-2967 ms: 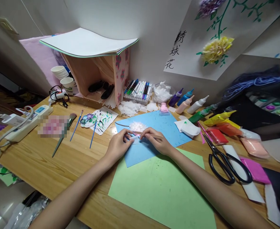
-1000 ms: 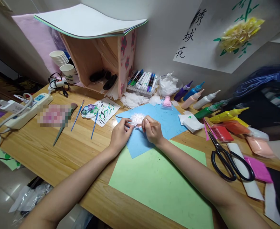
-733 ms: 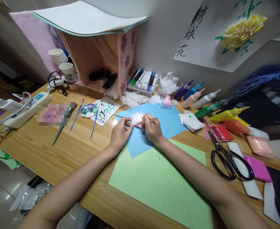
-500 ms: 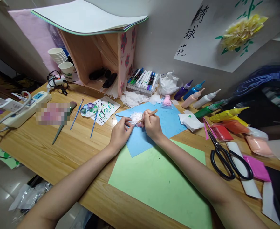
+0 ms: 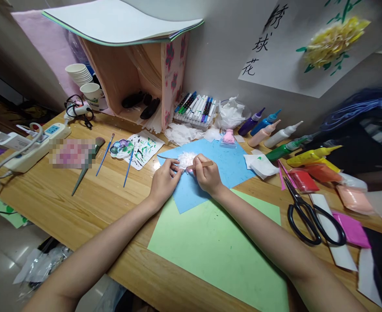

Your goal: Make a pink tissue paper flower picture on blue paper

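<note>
Over the last half second the flat wooden stick (image 5: 206, 164) has dropped from an upward slant to nearly level, while the left hand (image 5: 164, 180) has stayed where it was. On my feed, the grip of the right hand (image 5: 207, 175) is pinching that stick between thumb and fingers, its tip pointing left at the near edge of the fluffy white flower (image 5: 186, 159). A bit of pink shows by the tip. I see the left thumb and fingers drawn close together at the flower's near-left edge; whether that grip actually pinches anything, I cannot tell. The flower is over the blue sheet (image 5: 233, 162), between the two hands, with a thin dark strip (image 5: 167, 157) reaching out to its left. The blue sheet overlaps the green sheet (image 5: 220, 242) on the wooden table (image 5: 89, 208). Off to my right lie the black-handled scissors (image 5: 303, 209), partly across a white strip (image 5: 340, 258). Behind the flower I have the tray of markers (image 5: 195, 108) and a small packet of pink clay (image 5: 228, 137).
</note>
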Demonstrator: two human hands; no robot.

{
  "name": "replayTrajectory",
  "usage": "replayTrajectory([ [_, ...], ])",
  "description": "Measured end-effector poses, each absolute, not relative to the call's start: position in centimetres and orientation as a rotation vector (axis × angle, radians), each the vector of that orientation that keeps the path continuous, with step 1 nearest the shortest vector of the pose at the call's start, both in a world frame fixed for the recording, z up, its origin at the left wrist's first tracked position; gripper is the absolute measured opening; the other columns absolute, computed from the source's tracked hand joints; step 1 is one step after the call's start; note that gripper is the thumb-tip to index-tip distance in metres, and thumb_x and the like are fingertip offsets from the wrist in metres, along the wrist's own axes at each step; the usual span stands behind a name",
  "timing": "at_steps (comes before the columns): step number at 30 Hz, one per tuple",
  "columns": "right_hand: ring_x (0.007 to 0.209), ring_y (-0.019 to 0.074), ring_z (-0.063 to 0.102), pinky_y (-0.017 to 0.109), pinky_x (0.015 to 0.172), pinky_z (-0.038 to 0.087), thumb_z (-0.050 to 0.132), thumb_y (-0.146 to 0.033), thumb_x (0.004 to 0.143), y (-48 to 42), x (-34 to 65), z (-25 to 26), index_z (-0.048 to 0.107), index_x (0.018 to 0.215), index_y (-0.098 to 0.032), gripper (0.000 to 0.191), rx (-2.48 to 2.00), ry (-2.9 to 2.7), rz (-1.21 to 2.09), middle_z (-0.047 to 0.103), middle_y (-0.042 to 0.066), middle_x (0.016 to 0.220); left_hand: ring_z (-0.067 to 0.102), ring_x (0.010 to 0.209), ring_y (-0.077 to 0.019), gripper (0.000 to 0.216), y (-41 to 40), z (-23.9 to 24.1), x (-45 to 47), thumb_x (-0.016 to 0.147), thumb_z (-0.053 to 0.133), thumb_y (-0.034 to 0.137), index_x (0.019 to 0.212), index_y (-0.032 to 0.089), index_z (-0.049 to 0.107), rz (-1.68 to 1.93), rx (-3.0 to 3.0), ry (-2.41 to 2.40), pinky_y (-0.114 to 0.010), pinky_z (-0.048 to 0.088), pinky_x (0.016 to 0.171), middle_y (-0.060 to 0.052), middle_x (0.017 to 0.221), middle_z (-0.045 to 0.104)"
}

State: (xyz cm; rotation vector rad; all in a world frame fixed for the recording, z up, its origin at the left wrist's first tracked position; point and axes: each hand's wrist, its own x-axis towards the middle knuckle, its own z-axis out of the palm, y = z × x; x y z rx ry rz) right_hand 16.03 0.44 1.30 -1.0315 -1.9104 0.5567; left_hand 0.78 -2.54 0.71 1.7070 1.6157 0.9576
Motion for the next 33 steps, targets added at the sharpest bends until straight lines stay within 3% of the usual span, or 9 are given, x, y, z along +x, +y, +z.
replayTrajectory([
  [9, 0.062, 0.0189, 0.050, 0.031, 0.060, 0.037, 0.027, -0.024, 0.093, 0.62, 15.31, 1.70, 0.035, 0.072, -0.023, 0.023, -1.051, -2.070, 0.382, 0.050, 0.003, 0.064, 0.057, 0.063, -0.0111, 0.016, -2.73, 1.08, 0.91, 0.087, 0.048, 0.031, 0.098, 0.021, 0.053, 0.976, 1.710, 1.646, -0.023, 0.043, 0.061, 0.000, 0.079, 0.064],
  [33, 0.054, 0.0157, 0.048, 0.029, 0.057, 0.038, 0.026, -0.024, 0.094, 0.62, 15.50, 1.07, 0.034, 0.063, -0.023, 0.032, -1.084, -1.869, 0.514, 0.046, 0.000, 0.055, 0.058, 0.057, -0.0103, 0.016, -2.71, 1.00, 0.77, 0.090, 0.037, 0.023, 0.099, 0.021, 0.050, 0.973, 1.630, 1.614, -0.025, 0.044, 0.063, 0.001, 0.082, 0.065],
])
